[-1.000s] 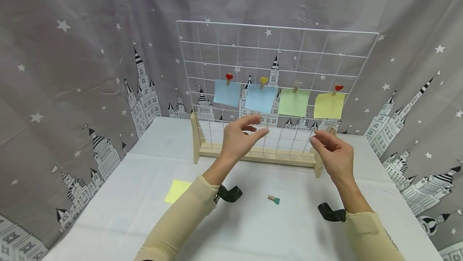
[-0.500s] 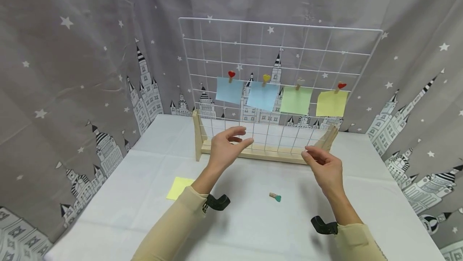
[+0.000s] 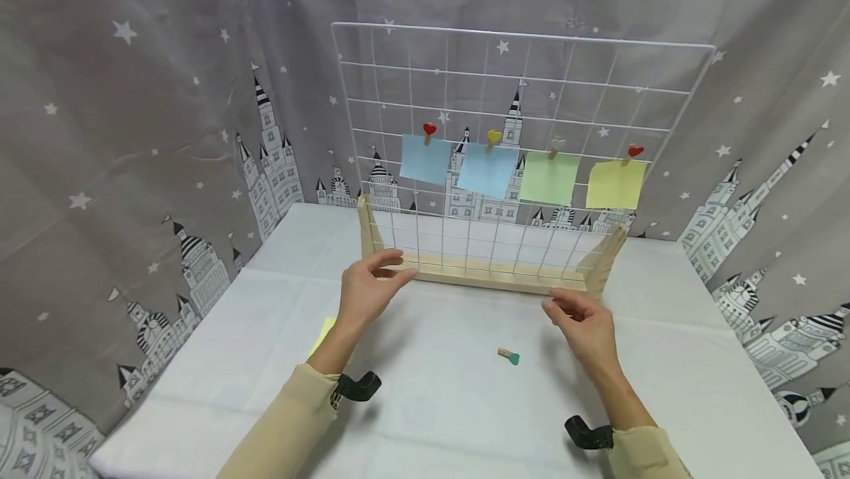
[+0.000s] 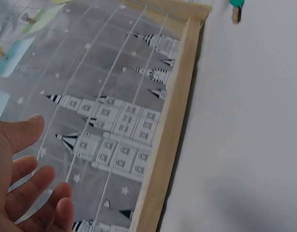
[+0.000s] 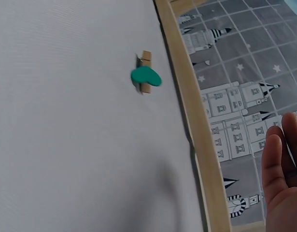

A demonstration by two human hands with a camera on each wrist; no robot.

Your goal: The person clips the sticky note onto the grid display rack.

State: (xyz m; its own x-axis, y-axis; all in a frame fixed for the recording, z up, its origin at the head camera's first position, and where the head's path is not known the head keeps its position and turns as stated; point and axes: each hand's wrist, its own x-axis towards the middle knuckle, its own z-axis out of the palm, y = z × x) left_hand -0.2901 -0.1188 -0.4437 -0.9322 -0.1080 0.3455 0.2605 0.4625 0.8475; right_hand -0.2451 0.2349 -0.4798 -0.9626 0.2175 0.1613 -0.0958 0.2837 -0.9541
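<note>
My left hand (image 3: 367, 288) hovers near the left end of the rack's wooden base (image 3: 465, 274), thumb and fingers apart with nothing between them. Under that forearm lies a yellow sticky note (image 3: 323, 333), mostly hidden by the wrist. Over the table at right, my right hand (image 3: 584, 324) hangs with relaxed fingers and holds nothing. Between the hands, a small wooden clothespin with a teal heart (image 3: 509, 356) lies on the white table; the right wrist view shows this clothespin (image 5: 146, 72) too. Two blue notes (image 3: 488, 170), a green note (image 3: 549, 178) and a yellow note (image 3: 615, 184) hang clipped on the wire grid.
The white wire grid (image 3: 524, 36) stands upright in its wooden feet at the back of the white table (image 3: 425, 405). Heart-topped clothespins, such as a red one (image 3: 429, 130), hold the notes in a row. A grey castle-print curtain (image 3: 166, 132) surrounds the table.
Both hands have drawn down and away from the hanging notes, the left one also moving left over the loose yellow note. The clothespin on the table stays put.
</note>
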